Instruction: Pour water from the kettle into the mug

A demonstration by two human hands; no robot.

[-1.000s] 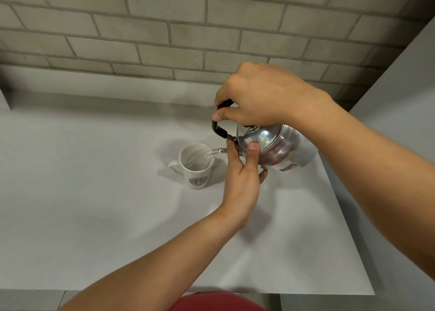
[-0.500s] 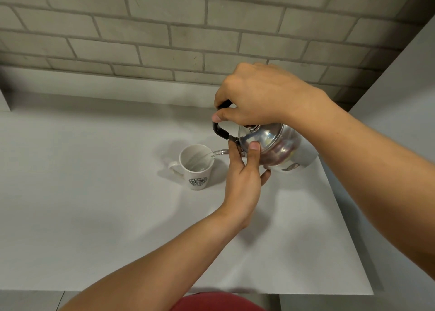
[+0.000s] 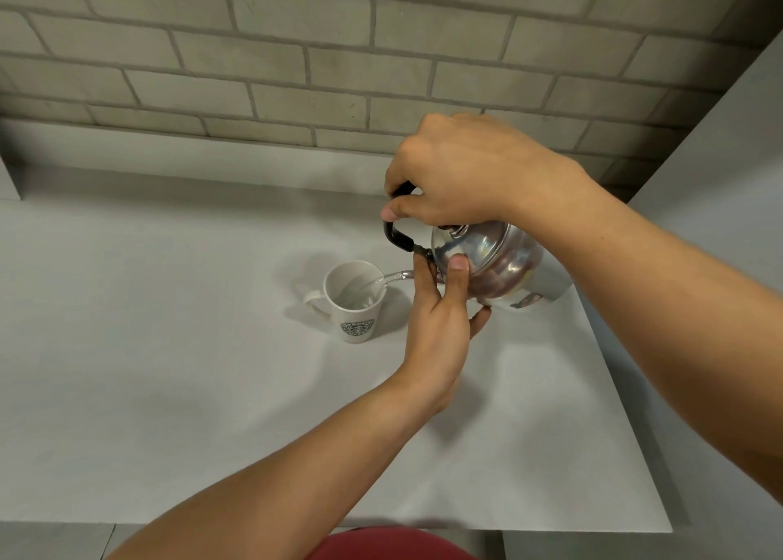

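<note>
A shiny steel kettle (image 3: 500, 263) hangs tilted to the left above the counter, its thin spout (image 3: 398, 277) over the rim of a white mug (image 3: 354, 305) with a dark round logo. A stream of water runs from the spout into the mug. My right hand (image 3: 457, 178) is shut on the kettle's black handle (image 3: 396, 237) from above. My left hand (image 3: 440, 318) steadies the kettle, its thumb pressed on the lid and the other fingers under the body. The mug stands upright with its handle to the left.
The white counter (image 3: 169, 369) ends at a front edge close to me and a right edge just past the kettle. A grey brick wall (image 3: 296, 51) rises behind it, and a pale panel (image 3: 720, 157) stands on the right.
The kettle and both hands have held almost still over the mug while the water keeps running. The mug has not moved.
</note>
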